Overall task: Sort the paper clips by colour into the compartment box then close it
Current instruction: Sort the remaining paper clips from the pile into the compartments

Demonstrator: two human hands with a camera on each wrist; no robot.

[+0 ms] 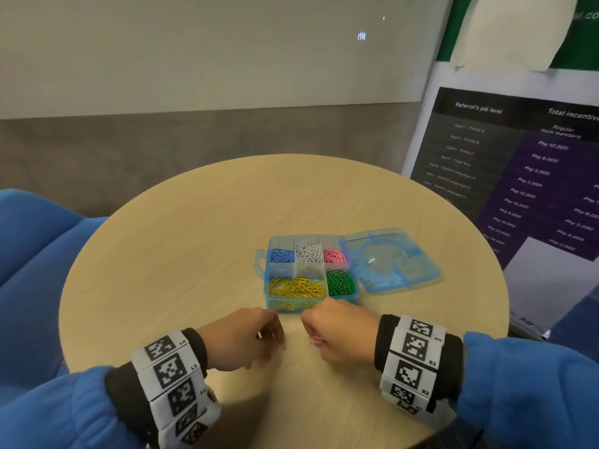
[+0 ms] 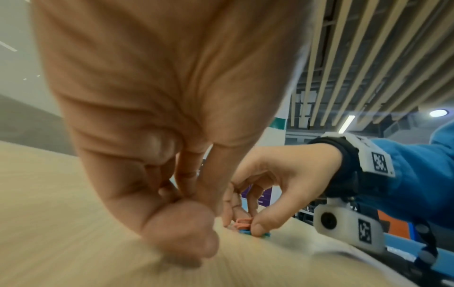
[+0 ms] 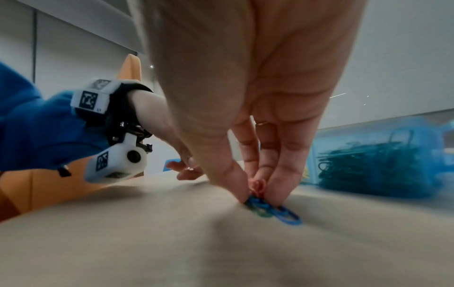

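**A:** Where is the box?

**B:** The blue compartment box point(image 1: 312, 273) sits on the round wooden table point(image 1: 181, 241), a bit right of the middle. Its lid point(image 1: 393, 259) is open and lies flat on the table, on the right side of the box.

**A:** What is in the box?

**B:** Blue clips point(image 1: 281, 256) are in the far left part. Silver clips point(image 1: 308, 251) are in the far middle part. Pink clips point(image 1: 334, 255) are in the far right part. Yellow clips point(image 1: 296, 290) fill the big near part. Green clips point(image 1: 341, 282) are in the near right part.

**A:** Are there clips outside the box?

**B:** Yes. A few loose clips point(image 3: 272, 210) lie on the table just in front of the box. I see blue, green and pink ones.

**A:** What are the hands doing?

**B:** The right hand point(image 1: 337, 332) is just in front of the box. Its thumb and fingertips point(image 3: 280, 186) pinch down on the loose clips. The left hand point(image 1: 246, 338) is beside it, to the left of the box front. Its fingers are curled with the tips close together. I cannot tell if it holds a clip.

**A:** What else is around?

**B:** A blue seat point(image 1: 35, 241) is left of the table. A poster point(image 1: 531, 176) with writing stands right of the box, past the table edge. Both arms have blue sleeves and bands with black and white squares.
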